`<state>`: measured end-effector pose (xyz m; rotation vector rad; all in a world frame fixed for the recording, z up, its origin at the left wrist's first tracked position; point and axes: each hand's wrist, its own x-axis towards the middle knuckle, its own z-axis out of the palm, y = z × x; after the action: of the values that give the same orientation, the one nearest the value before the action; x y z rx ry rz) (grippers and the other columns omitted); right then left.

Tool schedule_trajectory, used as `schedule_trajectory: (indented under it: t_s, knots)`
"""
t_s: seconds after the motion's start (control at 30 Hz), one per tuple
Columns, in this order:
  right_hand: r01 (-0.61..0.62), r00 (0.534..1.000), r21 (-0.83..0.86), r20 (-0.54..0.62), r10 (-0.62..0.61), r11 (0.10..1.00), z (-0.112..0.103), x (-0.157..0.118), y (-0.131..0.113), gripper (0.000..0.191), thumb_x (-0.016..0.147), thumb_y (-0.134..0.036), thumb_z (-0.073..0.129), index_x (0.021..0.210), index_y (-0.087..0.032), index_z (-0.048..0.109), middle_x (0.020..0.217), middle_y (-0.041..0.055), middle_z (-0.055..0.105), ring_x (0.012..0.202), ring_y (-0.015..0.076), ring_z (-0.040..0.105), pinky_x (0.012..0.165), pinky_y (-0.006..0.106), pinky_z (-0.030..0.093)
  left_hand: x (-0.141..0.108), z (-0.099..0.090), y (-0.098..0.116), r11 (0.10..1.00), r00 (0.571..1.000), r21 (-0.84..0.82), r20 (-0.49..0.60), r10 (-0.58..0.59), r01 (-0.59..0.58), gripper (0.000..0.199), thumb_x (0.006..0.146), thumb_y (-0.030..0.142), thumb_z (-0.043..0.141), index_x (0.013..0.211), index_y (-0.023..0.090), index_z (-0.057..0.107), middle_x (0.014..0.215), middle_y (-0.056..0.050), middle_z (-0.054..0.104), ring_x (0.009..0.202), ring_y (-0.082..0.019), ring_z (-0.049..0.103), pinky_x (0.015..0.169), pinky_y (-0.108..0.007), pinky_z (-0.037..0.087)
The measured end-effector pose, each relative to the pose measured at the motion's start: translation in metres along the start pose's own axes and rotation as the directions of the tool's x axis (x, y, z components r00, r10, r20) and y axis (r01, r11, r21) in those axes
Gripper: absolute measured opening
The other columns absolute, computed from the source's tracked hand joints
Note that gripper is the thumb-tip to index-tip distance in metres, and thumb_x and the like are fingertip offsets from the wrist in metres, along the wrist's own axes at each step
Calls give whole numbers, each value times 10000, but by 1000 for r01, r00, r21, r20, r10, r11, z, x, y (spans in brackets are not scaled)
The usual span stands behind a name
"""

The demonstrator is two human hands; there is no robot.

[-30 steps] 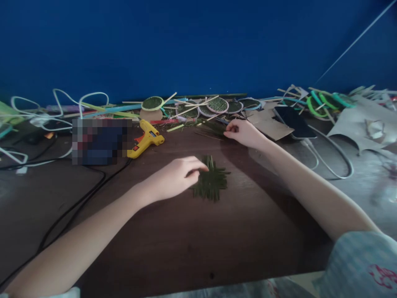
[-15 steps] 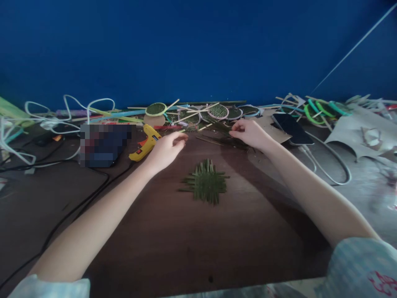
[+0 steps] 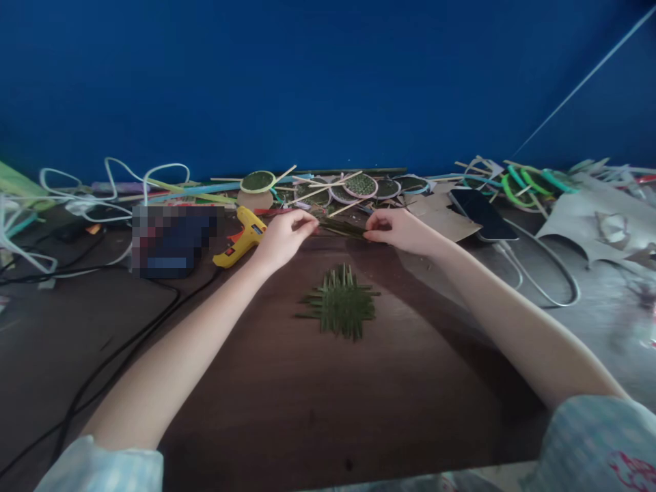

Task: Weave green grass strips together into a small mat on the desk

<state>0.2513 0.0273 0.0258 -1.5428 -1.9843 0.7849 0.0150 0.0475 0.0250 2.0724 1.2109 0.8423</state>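
Observation:
Between my two hands stretches a small bunch of dark green leaf strips (image 3: 342,227), above the back part of the brown table. My right hand (image 3: 402,229) pinches its right end between thumb and fingers. At its left end, my left hand (image 3: 288,236) has thumb and fingertips closed together on the strips; the exact grip is too small to see clearly. Nearer to me, a woven mat of green leaf strips (image 3: 342,301) lies flat on the table (image 3: 307,403), its loose ends sticking out on all sides.
A yellow glue gun (image 3: 240,239) lies beside my left wrist, its black cord running left. Further left are a blurred dark object (image 3: 174,239) and white cables (image 3: 51,249). Round green-filled rings (image 3: 360,184) and thin sticks line the blue wall. A phone (image 3: 483,214) on a cable lies right.
My right hand has come left and slightly nearer, drawing leaf strips with it. My left hand has moved right to the strips and its fingers have closed. The woven mat stays put.

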Motion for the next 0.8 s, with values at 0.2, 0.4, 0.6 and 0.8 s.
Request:
schedule_trajectory:
  t_s: [0.2, 0.4, 0.6, 0.8]
  knots:
    - [-35, 998, -7, -50, 34, 999, 0, 1, 6, 107, 684, -249, 606, 708, -174, 534, 643, 0, 593, 622, 135, 546, 654, 295, 410, 1, -2, -5, 997, 998, 48, -47, -51, 54, 170, 808, 277, 510, 724, 154, 592, 745, -33, 667, 719, -159, 619, 741, -312, 462]
    - [-115, 985, -94, -142, 101, 989, 1, 4, 17, 107, 687, -224, 603, 769, -166, 568, 684, 20, 611, 630, 144, 552, 616, 283, 407, -2, -15, -5, 989, 982, -2, -115, -147, 148, 121, 783, 242, 526, 712, 160, 581, 716, -23, 661, 701, -146, 611, 739, -296, 474]
    - [-105, 981, -166, -178, 75, 980, 1, 4, 19, 174, 681, -232, 605, 841, -164, 612, 799, 54, 630, 722, 175, 561, 675, 320, 435, -4, -22, -3, 989, 968, -35, -203, -146, 142, 127, 784, 251, 533, 737, 154, 599, 710, -29, 659, 687, -139, 605, 717, -274, 467]
    - [56, 951, -211, -286, -116, 976, -3, 1, 7, 212, 759, -186, 482, 895, -176, 644, 1017, 96, 613, 988, 236, 521, 818, 381, 416, -6, -19, 3, 989, 974, -48, -177, -144, 137, 135, 783, 265, 543, 743, 154, 610, 717, -24, 663, 703, -144, 607, 719, -276, 469]
